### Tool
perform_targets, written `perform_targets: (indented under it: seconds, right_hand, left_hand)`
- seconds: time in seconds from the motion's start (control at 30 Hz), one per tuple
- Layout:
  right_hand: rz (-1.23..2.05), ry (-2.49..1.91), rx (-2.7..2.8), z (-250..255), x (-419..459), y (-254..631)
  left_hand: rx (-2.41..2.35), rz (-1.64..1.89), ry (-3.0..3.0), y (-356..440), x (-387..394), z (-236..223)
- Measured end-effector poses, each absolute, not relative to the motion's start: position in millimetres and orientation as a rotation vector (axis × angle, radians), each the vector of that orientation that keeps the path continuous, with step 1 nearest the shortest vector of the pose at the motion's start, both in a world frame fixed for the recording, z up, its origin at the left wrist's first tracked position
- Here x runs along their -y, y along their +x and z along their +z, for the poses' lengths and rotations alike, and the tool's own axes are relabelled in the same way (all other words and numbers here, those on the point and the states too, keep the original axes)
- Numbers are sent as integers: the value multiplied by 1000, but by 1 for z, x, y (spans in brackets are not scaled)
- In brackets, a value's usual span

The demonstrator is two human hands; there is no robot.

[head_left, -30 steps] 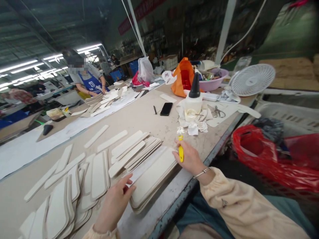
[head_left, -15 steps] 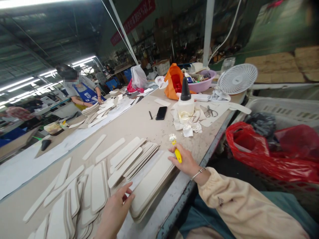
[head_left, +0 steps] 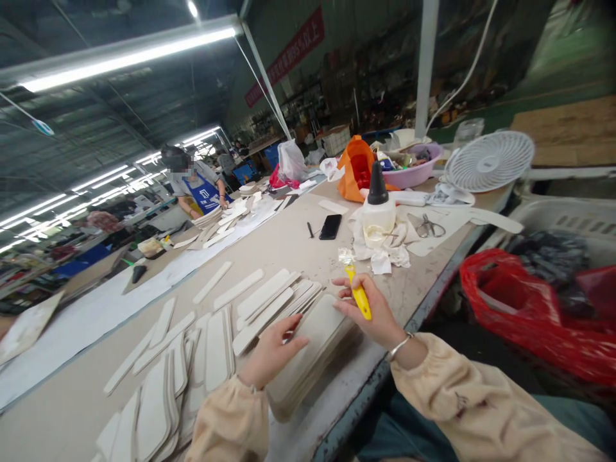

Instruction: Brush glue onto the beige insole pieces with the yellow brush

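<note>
My right hand (head_left: 373, 308) grips a yellow-handled brush (head_left: 360, 298) whose pale, coated head points away from me. The thumb and fingertips of that hand are at the far end of a stack of pale, round-cornered panels (head_left: 303, 356). Over the left edge of this stack is my left hand (head_left: 276, 350), its thumb and fingers apart and nothing visible in them. Just beyond it lie more pale strips (head_left: 264, 295) in an overlapping row. Further to the left, loose piles of similar strips (head_left: 156, 404) spread over the table.
A white glue bottle with a black nozzle (head_left: 378, 215) stands on crumpled paper. Around it are a phone (head_left: 330, 226), scissors (head_left: 430, 226), an orange bag (head_left: 355, 170), a purple basin (head_left: 414, 170) and a white fan (head_left: 491, 162). A red plastic bag (head_left: 520, 321) is right of the table edge. Another person (head_left: 199, 186) works across the table.
My left hand has moved up along the stack, from its near corner to its left side. The right hand still grips the brush at the far end. The view has shifted left and up.
</note>
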State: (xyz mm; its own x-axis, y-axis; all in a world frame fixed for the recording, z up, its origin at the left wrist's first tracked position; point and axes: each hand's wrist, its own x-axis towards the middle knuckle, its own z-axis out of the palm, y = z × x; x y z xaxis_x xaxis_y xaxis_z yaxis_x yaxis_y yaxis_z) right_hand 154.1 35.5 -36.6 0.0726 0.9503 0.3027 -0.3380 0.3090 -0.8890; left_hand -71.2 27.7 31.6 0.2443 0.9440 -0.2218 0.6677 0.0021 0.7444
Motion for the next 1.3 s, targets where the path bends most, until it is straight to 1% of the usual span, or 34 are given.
perform_targets:
  seconds: [0.17,0.3,0.47,0.57,0.63,0.7,0.8,0.93,1.13,1.3]
  right_hand:
    - [1142,-693,1025,-30,-33,159]
    - [1203,-669,1010,-29,-29,165]
    - [992,-822,1047,-26,-24,178]
    - [1001,-837,1014,-26,-24,189]
    - [1027,-846,978,-28,-25,197]
    - [1040,-864,945,-32,-27,206]
    - [982,-925,948,-40,-33,217]
    - [878,-1009,1011,-51,-38,226]
    - [837,-1002,999,-56,-40,229]
    - [866,-991,1005,-56,-40,230]
  left_hand:
    - [-1448,452,1570,-47,-29,38]
    - [-1344,592,1367,-33,-13,45]
    - [-1274,765,1208,3,13,34]
    - [-1183,868,1027,25,28,20]
    - [-1089,830,815,37,39,9]
    - [-958,704,606,45,50,-3]
    - [-806,562,462,52,66,-19]
    - [-797,559,451,49,79,-28]
    - [-883,499,544,44,87,-29]
    - [-988,512,606,47,94,-33]
